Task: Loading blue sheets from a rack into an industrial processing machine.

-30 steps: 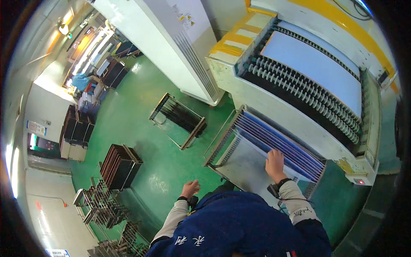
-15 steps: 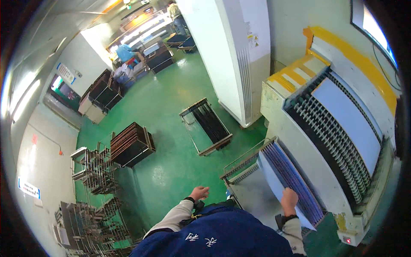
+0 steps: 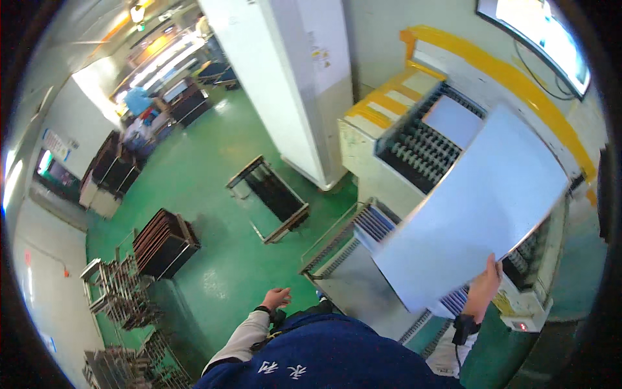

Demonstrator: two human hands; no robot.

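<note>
Person's R hand point(image 3: 484, 283) pinches the lower R edge of a big pale-blue board point(image 3: 476, 204), thumb & fingers pressed together on it. Board's tilted up in front of the roller machine point(image 3: 370, 165), hiding part of its rollers point(image 3: 421, 146); near corner shows above the slotted rack point(image 3: 369, 280), can't tell if touching. L hand point(image 3: 277, 298) hangs over the floor near the rack, fingers part-curled; can't tell how tightly.

Board's face is smooth, flat-looking, w/ a soft sheen & thin brownish rim along the R side. A 2nd pale board point(image 3: 455, 120) lies on the rollers behind. Machine's cream paint is scuffed, w/ yellow tape point(image 3: 453, 42) along the back; a screen point(image 3: 536, 42) hangs upper R.

Floor point(image 3: 223, 230) is glossy green w/ light patches. On it: small rack point(image 3: 288, 224) w/ dark boards, dark bin point(image 3: 176, 262) of brown boards, pile of metal racks point(image 3: 129, 305) by the L wall point(image 3: 48, 227). Tall white cabinet point(image 3: 291, 84) btwn machine & far end, where a co-worker in blue point(image 3: 137, 100) is blurry near bright lights.
</note>
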